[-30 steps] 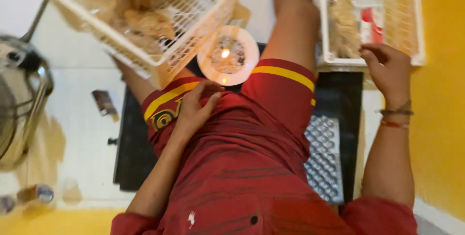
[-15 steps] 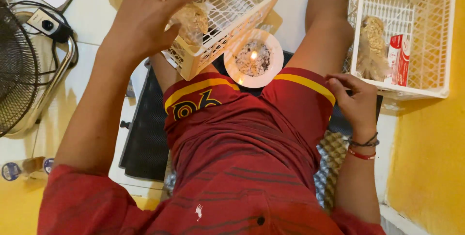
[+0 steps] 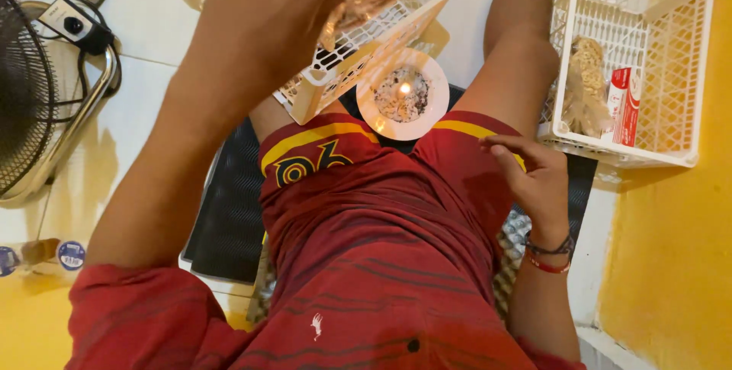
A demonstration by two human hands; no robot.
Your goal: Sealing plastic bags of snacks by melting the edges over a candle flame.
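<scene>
I take the white plate [image 3: 402,94] with its small flame as my mark. Left of it, my left hand [image 3: 274,12] has its fingers clenched on a clear packet of tan fibre [image 3: 362,0], held over the tilted cream basket [image 3: 366,35] whose corner overhangs the plate's rim. Right of the plate, my right hand [image 3: 534,179] rests on the red shorts [image 3: 366,210], fingers loosely curled, holding nothing. Farther right, the white basket [image 3: 686,65] holds a tan bundle [image 3: 583,88] and a red-and-white box [image 3: 624,107], close against the yellow wall [image 3: 686,263].

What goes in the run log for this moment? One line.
left hand: lifting clear packet above left basket | right hand: empty, on thigh | candle plate: lit
</scene>
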